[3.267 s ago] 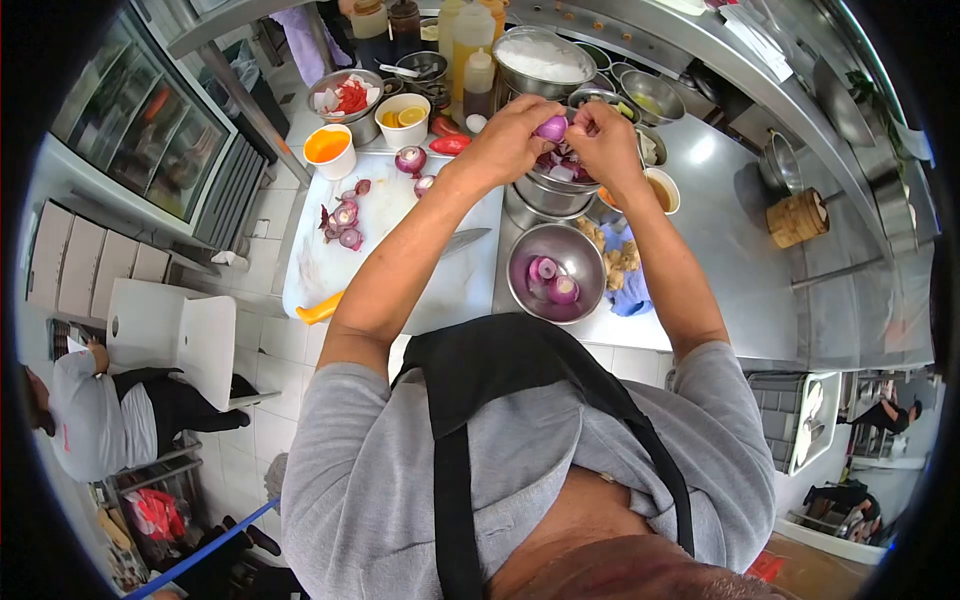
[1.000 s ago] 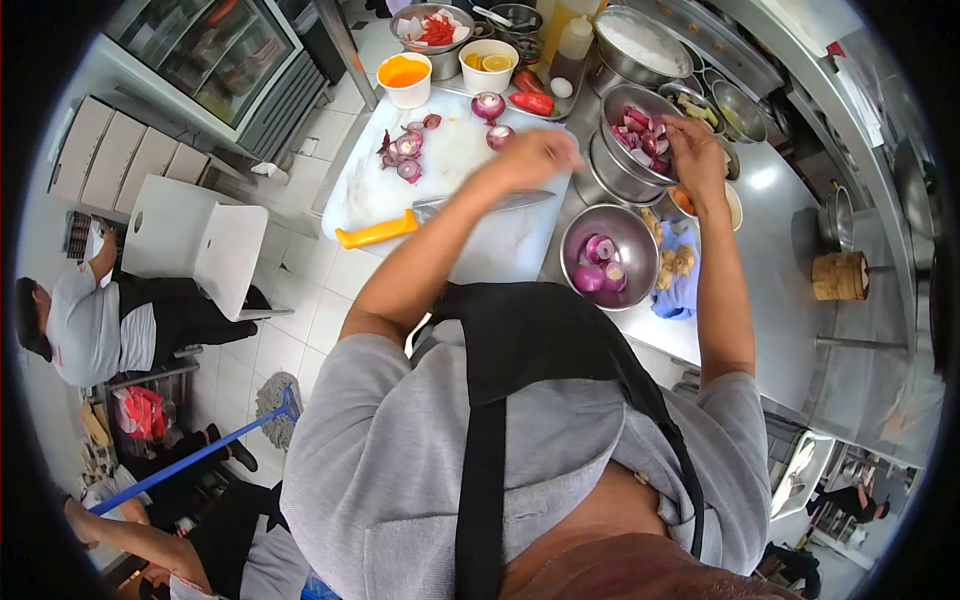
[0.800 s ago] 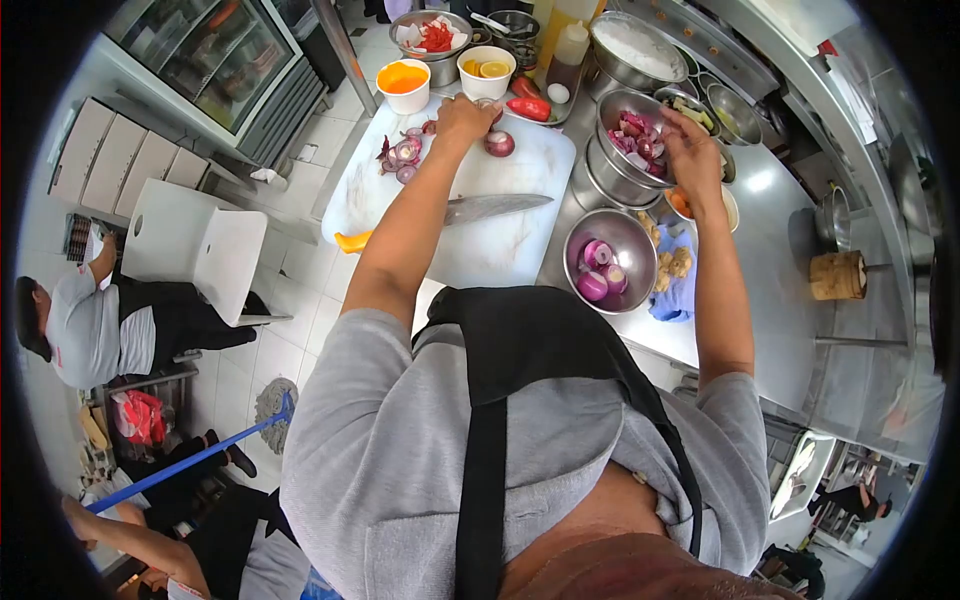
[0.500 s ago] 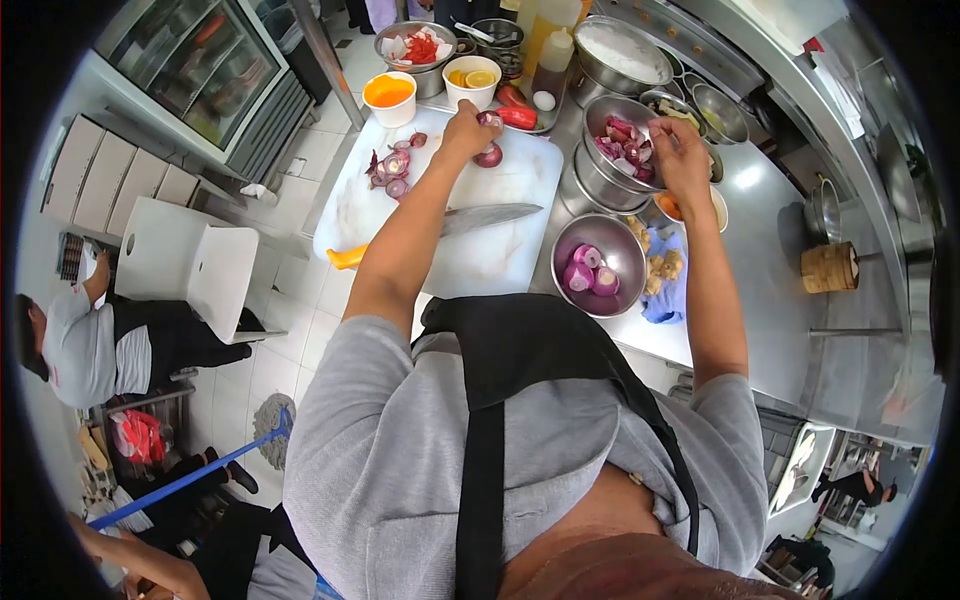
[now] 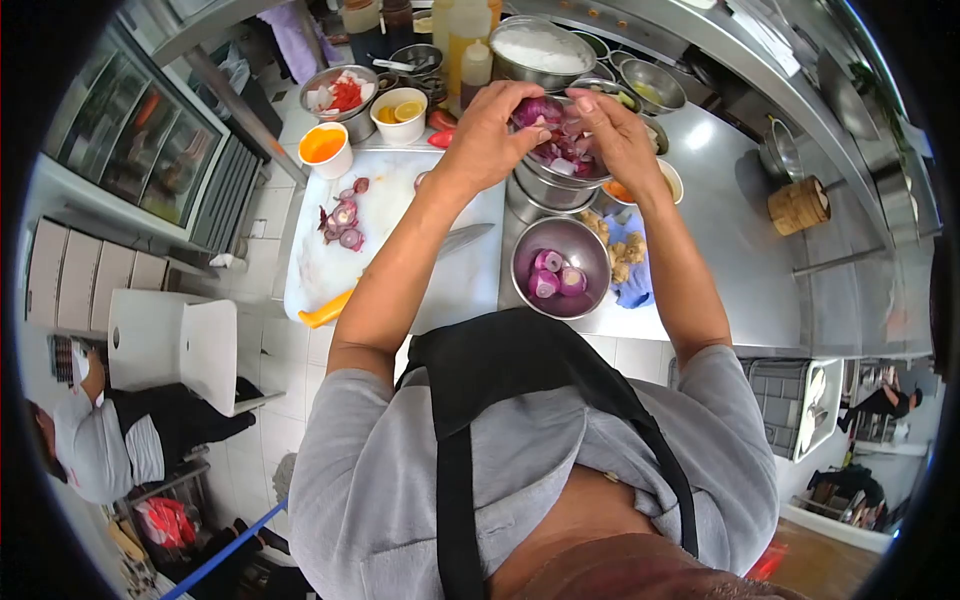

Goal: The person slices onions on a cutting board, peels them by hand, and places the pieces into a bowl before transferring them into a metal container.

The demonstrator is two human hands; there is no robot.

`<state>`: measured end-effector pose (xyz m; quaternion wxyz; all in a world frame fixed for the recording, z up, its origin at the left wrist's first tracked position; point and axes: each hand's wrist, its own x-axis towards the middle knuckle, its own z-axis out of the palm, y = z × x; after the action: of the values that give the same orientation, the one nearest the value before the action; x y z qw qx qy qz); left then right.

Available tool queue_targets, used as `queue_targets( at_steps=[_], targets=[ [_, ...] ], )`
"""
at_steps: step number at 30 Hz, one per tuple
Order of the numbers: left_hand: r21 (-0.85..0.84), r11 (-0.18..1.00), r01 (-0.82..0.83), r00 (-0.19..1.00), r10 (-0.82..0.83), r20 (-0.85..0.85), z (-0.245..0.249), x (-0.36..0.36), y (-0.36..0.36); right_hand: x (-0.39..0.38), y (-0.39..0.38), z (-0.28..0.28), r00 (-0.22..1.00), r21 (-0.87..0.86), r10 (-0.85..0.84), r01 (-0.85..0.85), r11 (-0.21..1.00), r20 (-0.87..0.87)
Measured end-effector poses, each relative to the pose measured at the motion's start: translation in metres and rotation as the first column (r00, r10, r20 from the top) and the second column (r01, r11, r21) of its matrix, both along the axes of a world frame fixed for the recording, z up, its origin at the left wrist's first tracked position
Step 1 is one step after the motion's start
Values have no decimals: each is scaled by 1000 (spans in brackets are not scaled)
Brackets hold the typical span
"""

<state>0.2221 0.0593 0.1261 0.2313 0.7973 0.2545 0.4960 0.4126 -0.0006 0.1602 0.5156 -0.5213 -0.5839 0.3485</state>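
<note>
Above a steel bowl of onion skins and pieces (image 5: 572,158), my left hand (image 5: 492,138) holds a purple onion (image 5: 538,112) in curled fingers. My right hand (image 5: 622,135) is at the bowl's right side with its fingers apart; I see nothing in it. Below, a second steel bowl (image 5: 530,290) holds peeled purple onions (image 5: 546,275). On the white cutting board (image 5: 400,210) lie small onions (image 5: 343,215) and a knife (image 5: 462,238) with a yellow handle (image 5: 328,310), partly hidden by my left forearm.
Behind the board are cups of orange pieces (image 5: 322,146) and lemon (image 5: 400,112), plus a bowl of red and white pieces (image 5: 343,92). Ginger (image 5: 628,250) rests on a blue cloth (image 5: 636,290). A person (image 5: 100,440) sits at the far left.
My left hand has moved from the board to the bowl of skins with an onion. My right hand remains by that bowl. The view has shifted, moving the board left.
</note>
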Motion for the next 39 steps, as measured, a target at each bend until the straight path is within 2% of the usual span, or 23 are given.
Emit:
queue_targets(
  at_steps=[2, 5, 6, 10, 16, 19, 21, 24, 27, 30, 37, 39],
  targets=[
    [86, 996, 31, 999, -30, -23, 1, 13, 0, 5, -2, -3, 999, -30, 40, -41, 999, -25],
    [89, 994, 55, 998, -53, -27, 3, 24, -2, 17, -3, -8, 989, -52, 80, -87, 995, -123],
    [3, 995, 95, 995, -95, 16, 3, 24, -3, 23, -2, -9, 982, -56, 87, -97, 994, -165],
    [-132, 966, 221, 971, -207, 117, 4, 26, -4, 31, -6, -15, 946, -17, 117, -128, 992, -302],
    [-221, 922, 318, 945, -290, 151, -1, 28, 0, 31, -6, -18, 921, -5, 125, -137, 991, -370],
    [-202, 916, 346, 935, -320, 151, -2, 30, -2, 34, -2, -27, 954, 4, 126, -129, 992, -273],
    [-227, 895, 384, 920, -351, 172, -2, 30, -1, 34, -2, -27, 929, 22, 147, -148, 989, -339],
    [-99, 934, 342, 925, -316, 211, 0, 29, 0, 38, -5, -25, 869, 44, 206, -209, 977, -450],
    [-281, 848, 450, 877, -361, 316, -2, 30, 3, 39, -4, -21, 783, 82, 276, -279, 957, -557],
    [-434, 775, 460, 884, -356, 302, 5, 29, -5, 47, 1, -27, 685, 115, 371, -390, 914, -627],
    [-374, 820, 434, 895, -345, 283, 3, 36, -7, 50, 4, -34, 527, 185, 446, -474, 861, -724],
    [-376, 825, 422, 900, -334, 279, 3, 37, -8, 48, 3, -32, 548, 169, 437, -470, 866, -714]
  ],
)
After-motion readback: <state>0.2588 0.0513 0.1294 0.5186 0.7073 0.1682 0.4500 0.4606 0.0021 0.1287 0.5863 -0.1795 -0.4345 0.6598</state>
